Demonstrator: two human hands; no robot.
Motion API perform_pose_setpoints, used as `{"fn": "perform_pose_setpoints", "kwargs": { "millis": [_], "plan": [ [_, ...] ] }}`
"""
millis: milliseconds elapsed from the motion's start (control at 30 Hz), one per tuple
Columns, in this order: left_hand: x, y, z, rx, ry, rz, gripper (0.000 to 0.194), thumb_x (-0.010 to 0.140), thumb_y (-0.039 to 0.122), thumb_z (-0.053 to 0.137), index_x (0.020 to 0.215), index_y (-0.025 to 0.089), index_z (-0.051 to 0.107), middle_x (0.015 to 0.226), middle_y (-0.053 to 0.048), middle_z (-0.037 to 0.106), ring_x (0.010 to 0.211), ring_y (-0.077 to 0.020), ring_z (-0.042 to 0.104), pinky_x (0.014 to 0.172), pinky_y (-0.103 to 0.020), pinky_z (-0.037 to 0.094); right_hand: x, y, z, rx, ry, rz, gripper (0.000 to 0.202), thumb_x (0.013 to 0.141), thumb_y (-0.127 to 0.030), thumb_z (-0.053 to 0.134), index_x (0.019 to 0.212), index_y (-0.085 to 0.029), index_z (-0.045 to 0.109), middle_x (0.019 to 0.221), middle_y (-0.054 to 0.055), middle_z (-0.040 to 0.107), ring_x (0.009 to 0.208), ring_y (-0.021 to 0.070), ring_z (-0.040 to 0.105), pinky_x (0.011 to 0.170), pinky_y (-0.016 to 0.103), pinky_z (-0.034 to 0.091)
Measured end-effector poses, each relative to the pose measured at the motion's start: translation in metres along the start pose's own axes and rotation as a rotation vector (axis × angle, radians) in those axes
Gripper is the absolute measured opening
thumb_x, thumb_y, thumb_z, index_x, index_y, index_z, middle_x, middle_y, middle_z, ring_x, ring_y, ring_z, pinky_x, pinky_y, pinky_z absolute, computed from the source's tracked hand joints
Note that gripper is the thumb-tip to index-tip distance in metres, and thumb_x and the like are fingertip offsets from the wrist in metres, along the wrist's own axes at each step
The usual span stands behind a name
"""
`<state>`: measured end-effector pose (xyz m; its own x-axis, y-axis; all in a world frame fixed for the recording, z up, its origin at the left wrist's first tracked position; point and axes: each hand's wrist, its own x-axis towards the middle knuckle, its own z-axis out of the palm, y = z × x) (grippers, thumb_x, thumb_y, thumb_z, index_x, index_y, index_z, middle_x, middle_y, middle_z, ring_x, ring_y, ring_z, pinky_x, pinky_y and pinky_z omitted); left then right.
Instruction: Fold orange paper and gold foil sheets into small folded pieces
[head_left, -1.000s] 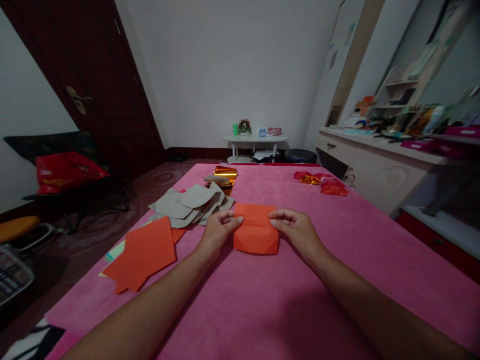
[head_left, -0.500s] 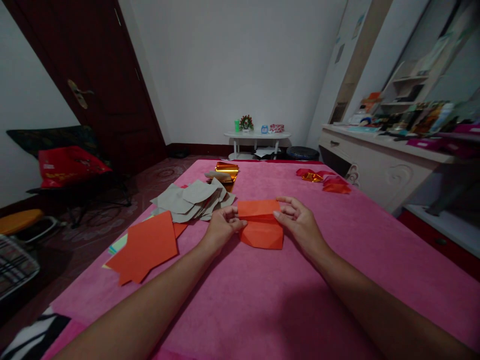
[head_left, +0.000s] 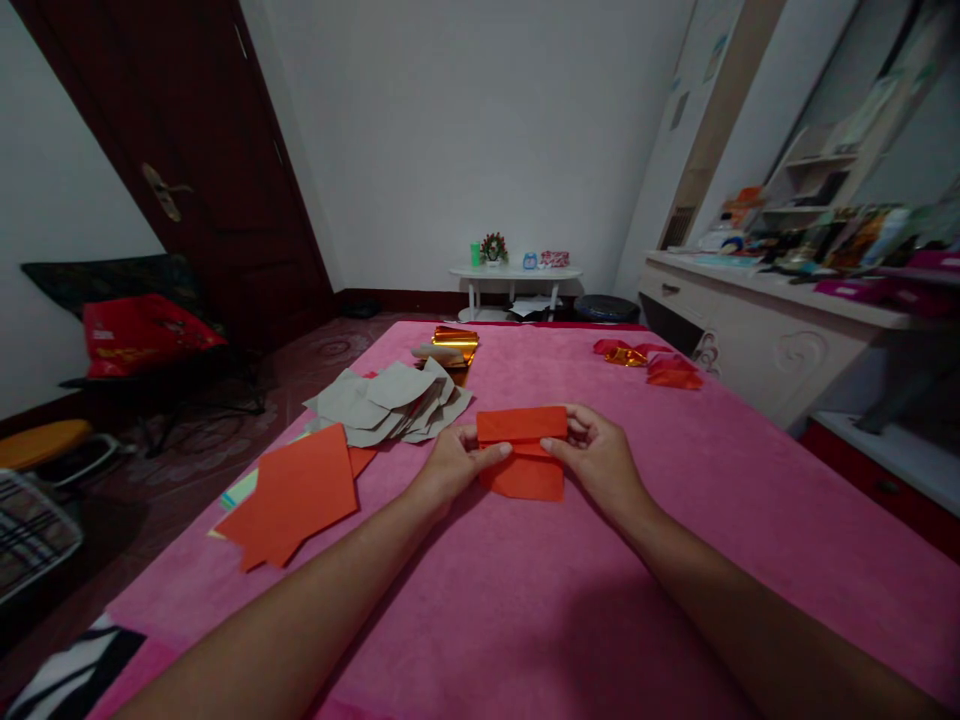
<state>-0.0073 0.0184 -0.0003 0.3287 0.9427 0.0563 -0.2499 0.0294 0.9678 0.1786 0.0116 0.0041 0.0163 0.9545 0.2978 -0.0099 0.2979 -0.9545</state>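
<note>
A creased piece of orange paper [head_left: 523,480] is held between both hands above the pink cloth [head_left: 480,600]. My left hand [head_left: 454,465] pinches its left side, the thumb lying on the front near a fold. On the right side, my right hand [head_left: 600,452] grips the paper with the thumb in front and the fingers behind. The upper part is folded into a flat band, with the lower part hanging below the thumbs. To the left lie a stack of orange sheets [head_left: 300,495] and a pile of grey paper pieces [head_left: 390,395].
Shiny gold rolls [head_left: 456,345] lie behind the grey pile. Red and gold folded pieces [head_left: 673,372] rest at the far right of the cloth. A white dresser [head_left: 750,310] stands on the right, a chair with a red bag [head_left: 142,335] on the left.
Both thumbs have moved inward over the paper's front, and the left thumb now reaches further across it. The upper band sits slightly lower, closer over the middle crease.
</note>
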Motion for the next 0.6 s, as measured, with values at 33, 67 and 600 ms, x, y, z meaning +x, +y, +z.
{"fn": "perform_pose_setpoints", "kwargs": {
  "millis": [33, 67, 600],
  "plan": [
    [0.0004, -0.0014, -0.0002, 0.008, 0.013, -0.011, 0.044, 0.061, 0.029, 0.082, 0.098, 0.008, 0.071, 0.094, -0.015, 0.072, 0.079, -0.0225, 0.068, 0.075, -0.032, 0.051, -0.0003, -0.0005, 0.0003, -0.003, -0.014, -0.009, 0.026, 0.066, -0.018, 0.07, 0.092, -0.02, 0.066, 0.096, 0.006, 0.071, 0.087, 0.0221, 0.066, 0.077, 0.033, 0.051],
    [0.0006, -0.0025, -0.0004, 0.016, 0.023, -0.021, 0.044, 0.059, 0.028, 0.083, 0.097, 0.008, 0.071, 0.092, -0.015, 0.073, 0.078, -0.0224, 0.068, 0.074, -0.032, 0.051, -0.0005, -0.0013, 0.0004, -0.009, -0.026, -0.013, 0.022, 0.067, -0.02, 0.069, 0.089, -0.02, 0.067, 0.094, 0.006, 0.071, 0.085, 0.0221, 0.066, 0.076, 0.033, 0.051],
    [-0.005, 0.0018, 0.0066, 0.04, -0.097, 0.016, 0.046, 0.063, 0.029, 0.081, 0.103, 0.01, 0.07, 0.106, -0.016, 0.07, 0.09, -0.0252, 0.067, 0.084, -0.036, 0.05, -0.0011, -0.0031, 0.0017, 0.136, 0.127, 0.062, 0.014, 0.068, -0.027, 0.073, 0.079, -0.02, 0.068, 0.078, 0.002, 0.07, 0.07, 0.0176, 0.064, 0.066, 0.028, 0.049]
  ]
}}
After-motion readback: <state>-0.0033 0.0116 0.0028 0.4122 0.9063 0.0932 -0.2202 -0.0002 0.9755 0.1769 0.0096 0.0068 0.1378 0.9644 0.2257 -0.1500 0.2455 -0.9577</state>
